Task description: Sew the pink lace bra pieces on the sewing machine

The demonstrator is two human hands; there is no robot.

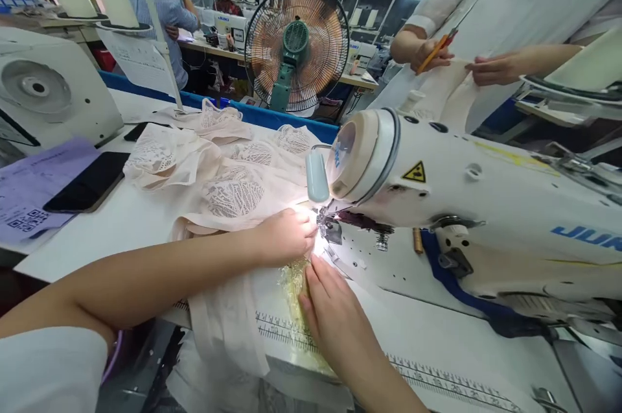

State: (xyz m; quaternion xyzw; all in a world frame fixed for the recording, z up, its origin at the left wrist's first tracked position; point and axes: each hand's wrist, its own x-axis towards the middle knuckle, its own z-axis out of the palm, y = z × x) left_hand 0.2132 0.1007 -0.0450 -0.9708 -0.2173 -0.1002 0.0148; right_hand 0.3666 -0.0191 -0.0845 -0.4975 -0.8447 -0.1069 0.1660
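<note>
At the needle area of the white sewing machine [437, 199], my left hand [284, 238] has its fingers curled together on the edge of a pale pink lace bra [236, 192]. My right hand [335, 309] rests just in front of the presser foot [330, 228], fingers stretched out, the fingertips close to my left hand. Bright lamp light washes out the fabric under the fingertips. Yellowish clear film or tape [296, 296] lies on the bed beside my right hand. Pale fabric [226, 329] hangs over the front edge below my left forearm.
More lace pieces [155, 150] are heaped behind my left arm. A black phone [87, 183] lies on purple paper [29, 173] at left. Beyond the table stands a large fan [296, 43]. Another person at right holds orange-handled scissors [437, 50] and fabric. A printed ruler [437, 380] runs along the front.
</note>
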